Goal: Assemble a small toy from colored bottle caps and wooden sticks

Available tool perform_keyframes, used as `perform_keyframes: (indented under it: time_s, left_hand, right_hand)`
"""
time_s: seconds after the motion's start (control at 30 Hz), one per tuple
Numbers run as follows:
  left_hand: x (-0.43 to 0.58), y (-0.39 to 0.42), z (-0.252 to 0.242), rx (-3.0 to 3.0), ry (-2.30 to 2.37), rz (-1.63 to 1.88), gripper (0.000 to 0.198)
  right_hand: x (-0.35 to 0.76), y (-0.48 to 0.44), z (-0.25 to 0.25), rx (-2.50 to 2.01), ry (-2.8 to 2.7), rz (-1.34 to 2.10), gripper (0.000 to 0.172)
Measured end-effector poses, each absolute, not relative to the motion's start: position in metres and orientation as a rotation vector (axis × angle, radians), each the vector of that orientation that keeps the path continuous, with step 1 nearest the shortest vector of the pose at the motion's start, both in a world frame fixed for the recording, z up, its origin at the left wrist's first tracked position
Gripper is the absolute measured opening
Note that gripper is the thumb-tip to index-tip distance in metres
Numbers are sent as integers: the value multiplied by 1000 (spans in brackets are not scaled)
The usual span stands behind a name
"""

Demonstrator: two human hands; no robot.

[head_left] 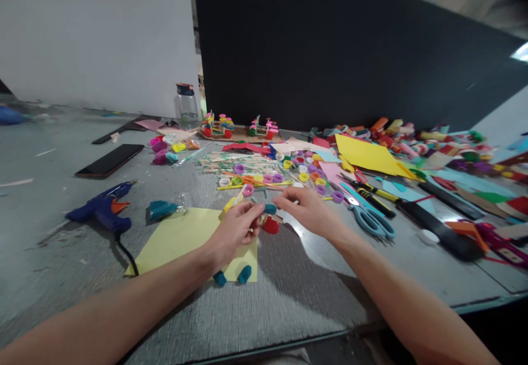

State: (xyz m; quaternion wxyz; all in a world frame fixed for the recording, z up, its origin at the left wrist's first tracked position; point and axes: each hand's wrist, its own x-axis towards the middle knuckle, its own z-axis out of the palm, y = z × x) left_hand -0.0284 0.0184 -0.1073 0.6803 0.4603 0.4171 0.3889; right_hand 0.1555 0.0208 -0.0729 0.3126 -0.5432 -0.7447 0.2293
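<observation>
A white wall [94, 35] stands behind the grey table [61, 277] at left, a black panel [330, 51] at centre and right, a gap [198, 57] between them. A bright patch [521, 53], perhaps a window, glows far right.

Teal lump [270, 209] between both hands [237, 225] [307, 209]

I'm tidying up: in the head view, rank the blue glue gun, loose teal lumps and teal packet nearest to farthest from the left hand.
1. Loose teal lumps: near edge of pale yellow sheet.
2. Teal packet: left of the left hand.
3. Blue glue gun: farther left.
</observation>
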Motion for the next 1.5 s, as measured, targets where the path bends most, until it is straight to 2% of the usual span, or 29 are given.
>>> perform_keyframes:
  time_s: [0.3, 0.47, 0.7, 0.87, 1.03, 1.07, 1.17, 1.23, 1.37, 1.5]
  left_hand:
    - [-27, 19, -106, 1062, 925, 877, 26]
    - [-28, 18, -103, 1074, 956, 887, 30]
    - [-40, 11, -94, 1140, 1106, 728, 36]
    - [-61, 5, -74, 1518, 1104, 517, 40]
    - [-76, -10, -60, 2144, 982, 387, 22]
    - [-76, -14, -60, 2261, 964, 335, 20]
    - [-72, -24, -67, 2577, 971, 162, 31]
    - [-68, -28, -73, 2663, 1011, 58, 24]
    - [-66, -28, -79, 2648, 1014, 21, 5]
    - [-65, -20, -79, 2565, 986, 206, 6]
  right_hand:
    - [147, 15, -73, -1430, -2033, 610, 30]
    - [154, 22, -74, -1400, -1998, 615, 37]
    - [173, 26, -73, -1454, -2074, 462, 34]
    - [188, 27, -69, -1535, -2230, 421, 22]
    - [198, 27, -71, -1485, -2323, 510, 12]
    - [197, 25, -73, -1478, -2347, 531, 16]
    - [188, 18, -78, -1473, -2404, 520, 46]
    - [177, 14, -83, -1484, -2409, 435, 50]
    - [159, 14, -93, -1515, -2367, 334, 25]
    - [154, 26, -100, -1522, -2321, 303, 17]
